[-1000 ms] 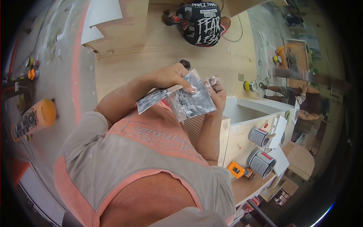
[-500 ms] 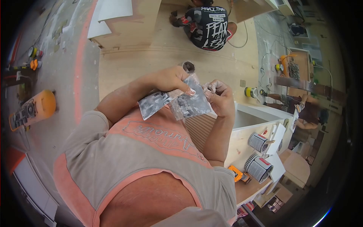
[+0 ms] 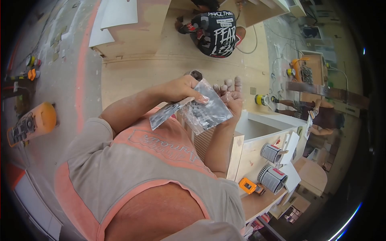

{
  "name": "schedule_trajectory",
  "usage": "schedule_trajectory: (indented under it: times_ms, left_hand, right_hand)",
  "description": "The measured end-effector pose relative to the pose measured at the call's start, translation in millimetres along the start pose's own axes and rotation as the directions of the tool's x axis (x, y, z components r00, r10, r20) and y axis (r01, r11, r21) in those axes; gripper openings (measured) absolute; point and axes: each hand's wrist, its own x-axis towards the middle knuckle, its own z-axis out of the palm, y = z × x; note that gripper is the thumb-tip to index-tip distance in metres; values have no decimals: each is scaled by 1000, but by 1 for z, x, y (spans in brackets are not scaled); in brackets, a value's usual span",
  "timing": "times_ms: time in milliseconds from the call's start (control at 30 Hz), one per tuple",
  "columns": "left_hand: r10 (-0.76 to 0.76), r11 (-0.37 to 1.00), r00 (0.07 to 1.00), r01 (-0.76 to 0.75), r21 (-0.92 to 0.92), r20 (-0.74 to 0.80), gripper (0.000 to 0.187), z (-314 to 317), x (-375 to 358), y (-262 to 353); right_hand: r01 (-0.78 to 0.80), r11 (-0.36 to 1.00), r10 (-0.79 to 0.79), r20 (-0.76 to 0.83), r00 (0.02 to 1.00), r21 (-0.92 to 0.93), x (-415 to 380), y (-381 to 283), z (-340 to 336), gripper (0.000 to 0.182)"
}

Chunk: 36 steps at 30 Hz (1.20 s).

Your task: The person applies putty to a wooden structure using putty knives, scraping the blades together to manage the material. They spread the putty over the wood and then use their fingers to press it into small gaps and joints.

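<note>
Two hands meet: left hand (image 3: 183,87) pinches a plastic bag (image 3: 206,111); right hand (image 3: 230,95) spread flat beneath it.

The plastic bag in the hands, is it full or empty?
Not empty: the plastic bag shows dark small pieces through its clear wall. The left hand pinches its top; the right hand supports it.

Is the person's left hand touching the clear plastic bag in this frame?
Touching. The head view shows the left hand pinching the top edge of the clear plastic bag, thumb pressed on its front. The right hand is open behind it.
</note>
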Motion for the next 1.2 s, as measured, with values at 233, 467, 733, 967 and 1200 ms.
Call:
schedule_trajectory:
  times_ms: [233,467,733,967,1200]
  left_hand:
    - [56,995,998,-56,-85,4,20,-16,-1,-1]
    - [53,997,999,-53,-60,-8,19,-26,-8,7]
    - [15,999,999,-18,49,53,19,-38,-10,10]
    - [57,989,998,-55,139,-15,19,-39,-20,16]
    - [203,974,952,-173,144,-228,22,-60,-13,6]
  right_hand:
    - [-45,997,50,-66,997,67,3,31,-5,53]
    - [-33,997,22,-152,988,-68,0,29,8,48]
    - [-65,957,15,-174,985,-282,-3,18,12,52]
    - [-234,871,172,-179,969,-431,8,7,29,52]
    - [-274,962,274,10,962,0,23,52,11,41]
